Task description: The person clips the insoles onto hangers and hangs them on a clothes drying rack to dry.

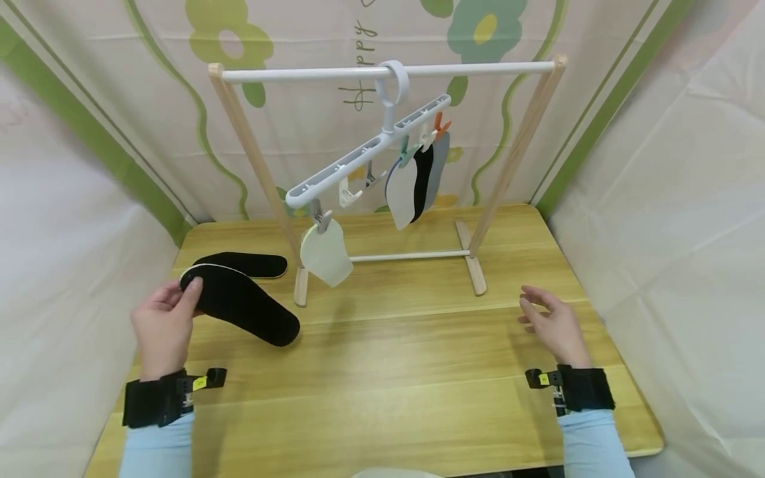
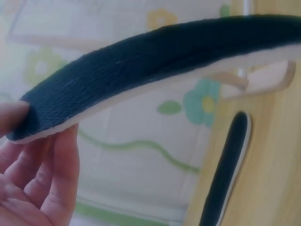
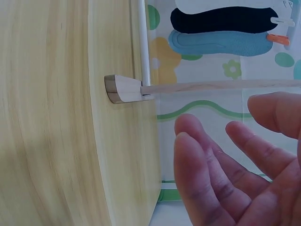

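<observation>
Head view alone shows both: left hand (image 1: 164, 322) pinching an insole (image 1: 242, 304), right hand (image 1: 554, 326) relaxed.

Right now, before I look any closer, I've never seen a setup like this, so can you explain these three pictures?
Sure. There's no robot: a person is working with two bare hands, wearing a camera on each wrist. The biggest picture looks forward and down from the head; the other two come from the left and right wrists.

The left hand pinches a black insole by one end. A second insole, also black, lies on the table. The right hand holds nothing, its fingers loosely bent.

A rack stands on the table too. A hanger hooks over its top bar, and clips on it hold more insoles.
</observation>
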A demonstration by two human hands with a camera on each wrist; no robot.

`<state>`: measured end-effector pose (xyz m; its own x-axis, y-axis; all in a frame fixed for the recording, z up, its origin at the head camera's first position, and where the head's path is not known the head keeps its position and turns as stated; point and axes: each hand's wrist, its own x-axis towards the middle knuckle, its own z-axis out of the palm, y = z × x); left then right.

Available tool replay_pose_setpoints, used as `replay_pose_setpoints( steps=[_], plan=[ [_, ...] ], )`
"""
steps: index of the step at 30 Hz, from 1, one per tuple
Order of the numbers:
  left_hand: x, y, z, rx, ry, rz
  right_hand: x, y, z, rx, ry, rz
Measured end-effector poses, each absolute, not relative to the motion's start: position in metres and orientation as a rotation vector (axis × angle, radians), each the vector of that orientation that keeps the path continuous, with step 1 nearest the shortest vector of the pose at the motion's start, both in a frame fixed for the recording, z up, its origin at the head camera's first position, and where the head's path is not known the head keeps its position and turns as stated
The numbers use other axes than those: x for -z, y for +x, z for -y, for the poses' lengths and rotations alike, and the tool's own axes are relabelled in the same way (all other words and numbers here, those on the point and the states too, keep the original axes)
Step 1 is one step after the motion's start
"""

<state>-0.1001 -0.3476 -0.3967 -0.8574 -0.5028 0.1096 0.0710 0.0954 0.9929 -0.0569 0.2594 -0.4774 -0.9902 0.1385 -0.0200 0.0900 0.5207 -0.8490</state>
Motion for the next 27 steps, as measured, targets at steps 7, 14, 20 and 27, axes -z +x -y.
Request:
replay_pose_setpoints(
  steps=[7,14,20,27],
  plan=[
    [0.389,-0.081,0.324,1.686,0.252,2.097,0.478,-0.055,-0.256,-1.516,-0.197,2.687],
    [0.378,-0.061,0.311,1.537,0.236,2.18,0.479,-0.05,-0.252,-1.537,-0.203,2.701],
    [0.372,-0.047,0.299,1.529,0.152,2.165,0.483,-0.046,-0.248,-1.551,-0.223,2.7],
    [0.367,-0.041,0.281,1.495,-0.038,2.164,0.489,-0.042,-0.239,-1.618,-0.224,2.682]
  ],
)
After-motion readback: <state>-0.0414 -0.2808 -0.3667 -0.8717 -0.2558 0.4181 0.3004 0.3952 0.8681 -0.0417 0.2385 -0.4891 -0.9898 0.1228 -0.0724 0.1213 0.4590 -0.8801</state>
